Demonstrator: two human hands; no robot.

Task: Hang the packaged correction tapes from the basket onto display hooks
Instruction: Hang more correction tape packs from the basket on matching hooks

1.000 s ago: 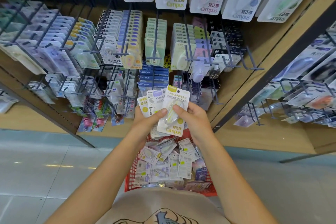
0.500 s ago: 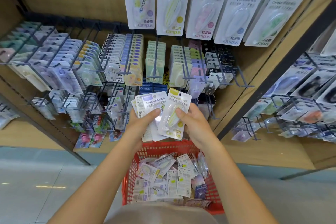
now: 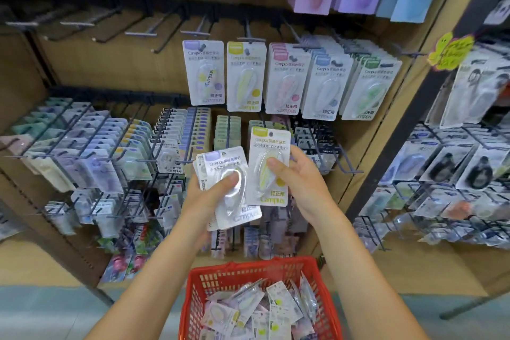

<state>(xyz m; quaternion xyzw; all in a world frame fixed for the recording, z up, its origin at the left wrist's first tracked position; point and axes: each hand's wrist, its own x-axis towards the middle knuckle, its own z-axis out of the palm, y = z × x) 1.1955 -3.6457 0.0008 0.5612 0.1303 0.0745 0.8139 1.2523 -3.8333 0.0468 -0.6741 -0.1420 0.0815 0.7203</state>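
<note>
Two bare hands meet at the centre of the frame, each holding packaged correction tape in front of a wooden display shelf. The left hand grips a fanned stack of packs, thumb pressed on the clear blister of the front one, which has a purple label at its top. The right hand pinches a single yellow-labelled pack, held upright just right of the stack and overlapping its edge, thumb on the blister and fingers curled behind the card. Directly above, in the upper middle of the frame, a row of hanging packs shows purple, yellow, pink, blue and green labels side by side on display hooks; to the left of that row several hooks carry nothing. Lower left of centre, dense ranks of smaller packages fill dark wire pegs. At the bottom centre sits a red plastic basket, with more loose correction tape packs heaped inside. At the right edge, another rack holds further blister packs, blurred. A yellow tag sticks out at the upper right.
</note>
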